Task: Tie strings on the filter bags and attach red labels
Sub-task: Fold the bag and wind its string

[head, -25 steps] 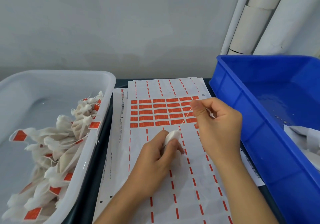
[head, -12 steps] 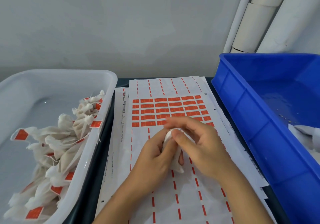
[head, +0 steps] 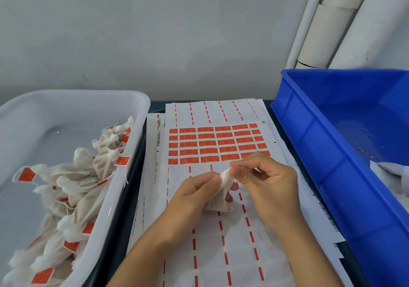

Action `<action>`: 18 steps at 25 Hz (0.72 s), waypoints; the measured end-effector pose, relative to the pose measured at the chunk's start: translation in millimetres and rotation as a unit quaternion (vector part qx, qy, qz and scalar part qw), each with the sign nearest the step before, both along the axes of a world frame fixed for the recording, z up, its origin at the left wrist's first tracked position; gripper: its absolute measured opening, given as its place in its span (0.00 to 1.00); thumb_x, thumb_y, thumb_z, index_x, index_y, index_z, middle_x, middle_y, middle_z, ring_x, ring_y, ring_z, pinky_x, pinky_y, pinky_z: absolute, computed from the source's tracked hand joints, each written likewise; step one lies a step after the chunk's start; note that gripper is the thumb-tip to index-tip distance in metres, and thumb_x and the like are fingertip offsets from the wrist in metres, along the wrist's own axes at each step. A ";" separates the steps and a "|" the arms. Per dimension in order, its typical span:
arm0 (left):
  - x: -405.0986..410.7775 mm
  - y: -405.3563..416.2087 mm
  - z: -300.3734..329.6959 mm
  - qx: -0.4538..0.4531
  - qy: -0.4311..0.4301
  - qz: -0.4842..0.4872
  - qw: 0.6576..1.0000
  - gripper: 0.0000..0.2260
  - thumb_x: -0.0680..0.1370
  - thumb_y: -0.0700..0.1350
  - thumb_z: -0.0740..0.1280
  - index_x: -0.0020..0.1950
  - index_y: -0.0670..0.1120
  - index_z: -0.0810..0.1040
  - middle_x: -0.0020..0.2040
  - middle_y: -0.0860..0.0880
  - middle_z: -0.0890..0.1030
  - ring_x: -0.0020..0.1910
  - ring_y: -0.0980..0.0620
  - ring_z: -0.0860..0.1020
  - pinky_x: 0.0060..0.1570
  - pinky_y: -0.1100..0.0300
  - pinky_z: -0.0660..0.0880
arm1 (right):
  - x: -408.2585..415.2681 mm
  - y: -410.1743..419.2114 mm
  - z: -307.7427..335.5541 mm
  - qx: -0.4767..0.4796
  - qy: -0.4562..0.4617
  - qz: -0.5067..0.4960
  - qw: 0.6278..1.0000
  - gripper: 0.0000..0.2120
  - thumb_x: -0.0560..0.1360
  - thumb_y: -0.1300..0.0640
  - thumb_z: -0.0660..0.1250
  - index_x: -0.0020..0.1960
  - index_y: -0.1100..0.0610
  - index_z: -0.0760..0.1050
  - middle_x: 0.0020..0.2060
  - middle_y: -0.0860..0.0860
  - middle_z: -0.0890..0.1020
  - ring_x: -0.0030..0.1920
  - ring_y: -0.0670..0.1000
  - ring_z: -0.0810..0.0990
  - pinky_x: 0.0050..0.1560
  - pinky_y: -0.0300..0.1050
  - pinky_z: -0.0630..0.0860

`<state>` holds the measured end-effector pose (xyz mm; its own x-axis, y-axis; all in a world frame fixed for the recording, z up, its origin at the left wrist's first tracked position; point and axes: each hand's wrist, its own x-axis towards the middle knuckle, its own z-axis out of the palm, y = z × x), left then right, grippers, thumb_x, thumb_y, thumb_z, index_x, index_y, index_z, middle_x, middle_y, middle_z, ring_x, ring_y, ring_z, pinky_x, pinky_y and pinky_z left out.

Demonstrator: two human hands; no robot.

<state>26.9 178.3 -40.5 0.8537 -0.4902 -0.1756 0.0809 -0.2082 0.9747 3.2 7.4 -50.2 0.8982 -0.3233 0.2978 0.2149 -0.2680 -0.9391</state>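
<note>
A small white filter bag hangs between my hands above the label sheet. My left hand grips the bag just under its gathered neck. My right hand pinches a thin white string at the neck, fingers curled. Rows of red labels sit on the sheet just beyond my hands. The bag's lower part pokes out below my left fingers.
A white tub on the left holds several tied bags with red labels. A blue crate on the right holds white bags at its near corner. White tubes lean on the wall behind.
My right hand came back from the upper right to the bag's neck, then shifted slightly right with the string. My left hand kept its hold on the bag.
</note>
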 end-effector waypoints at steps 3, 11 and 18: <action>6.3 -3.7 -7.8 0.001 -0.012 -0.015 1.000 0.22 0.77 0.62 0.59 0.53 0.48 0.84 0.48 0.50 0.86 0.52 0.48 0.84 0.62 0.51 0.79 | 0.3 1.6 -2.9 0.015 0.008 -0.012 1.000 0.07 0.69 0.40 0.73 0.43 0.41 0.84 0.43 0.34 0.85 0.52 0.37 0.83 0.43 0.24 0.75; 8.8 0.1 -11.8 -0.025 0.012 -0.067 0.997 0.20 0.81 0.62 0.62 0.53 0.47 0.84 0.48 0.47 0.87 0.50 0.46 0.85 0.58 0.55 0.78 | 1.9 -0.6 -5.0 0.064 0.000 -0.039 0.997 0.13 0.70 0.40 0.70 0.43 0.50 0.82 0.41 0.41 0.86 0.47 0.42 0.85 0.42 0.27 0.78; 9.6 1.9 -16.6 -0.118 0.018 -0.010 0.993 0.16 0.83 0.58 0.63 0.53 0.49 0.84 0.51 0.45 0.86 0.57 0.44 0.82 0.68 0.47 0.74 | 4.0 3.3 -10.6 0.011 0.018 -0.032 0.999 0.08 0.75 0.40 0.69 0.45 0.43 0.82 0.41 0.40 0.85 0.45 0.45 0.84 0.39 0.33 0.80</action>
<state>36.5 180.3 -57.1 0.8383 -0.5387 -0.0839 0.1152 0.0246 0.9930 7.1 10.7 -60.8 0.8857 -0.3859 0.2582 0.1642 -0.2598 -0.9516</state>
